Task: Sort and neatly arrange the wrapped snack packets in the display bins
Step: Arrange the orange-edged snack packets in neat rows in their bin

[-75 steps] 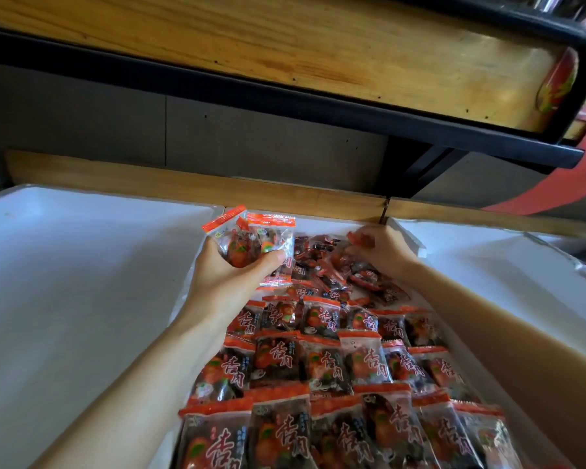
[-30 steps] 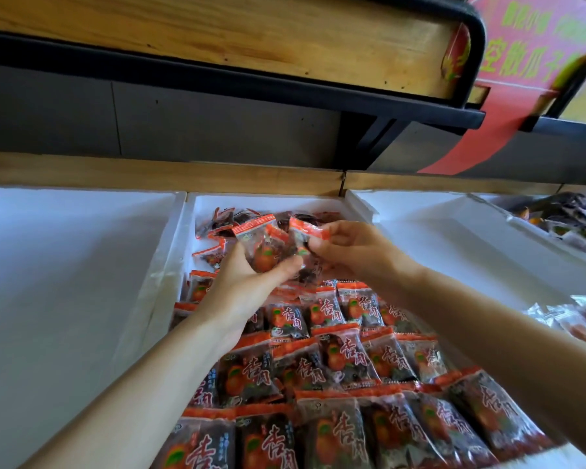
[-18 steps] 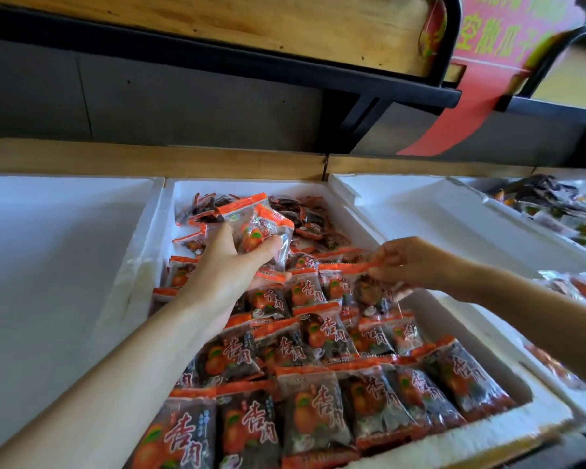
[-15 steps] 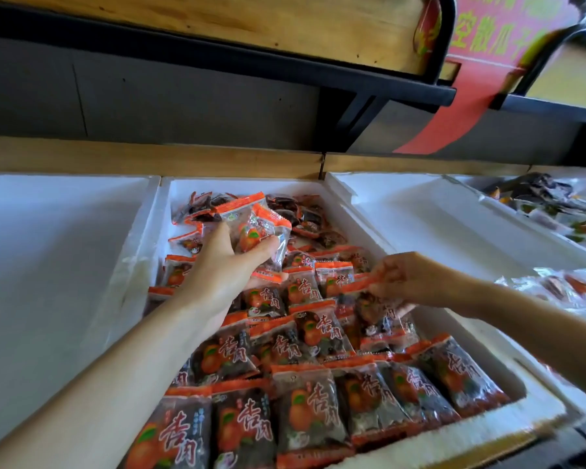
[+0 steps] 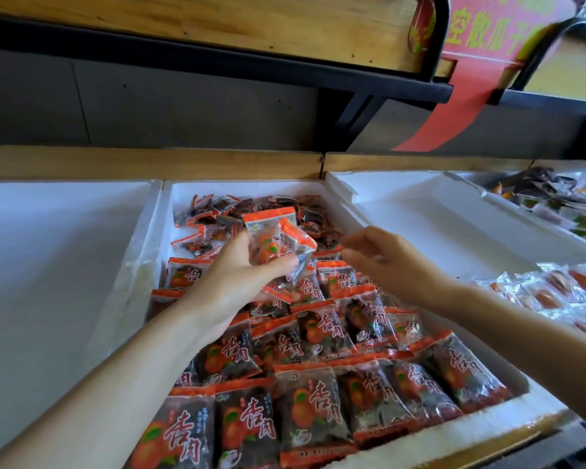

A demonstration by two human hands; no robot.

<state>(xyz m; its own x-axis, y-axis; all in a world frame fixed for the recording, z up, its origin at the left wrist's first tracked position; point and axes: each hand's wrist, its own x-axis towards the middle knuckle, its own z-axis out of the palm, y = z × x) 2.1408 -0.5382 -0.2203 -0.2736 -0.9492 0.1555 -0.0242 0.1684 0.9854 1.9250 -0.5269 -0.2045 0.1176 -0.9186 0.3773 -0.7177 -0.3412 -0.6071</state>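
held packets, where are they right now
Head view, centre: the held packets are gripped in the left hand above the far half of the middle bin, just left of the right hand.

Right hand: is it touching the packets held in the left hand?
Apart. Head view shows a gap between the open right hand and the packets gripped by the left hand.

The left hand (image 5: 230, 279) and left forearm (image 5: 122, 377), lower left of the frame, are bare to the edge. The right hand (image 5: 394, 264) and right forearm (image 5: 528, 328), at right, are equally bare
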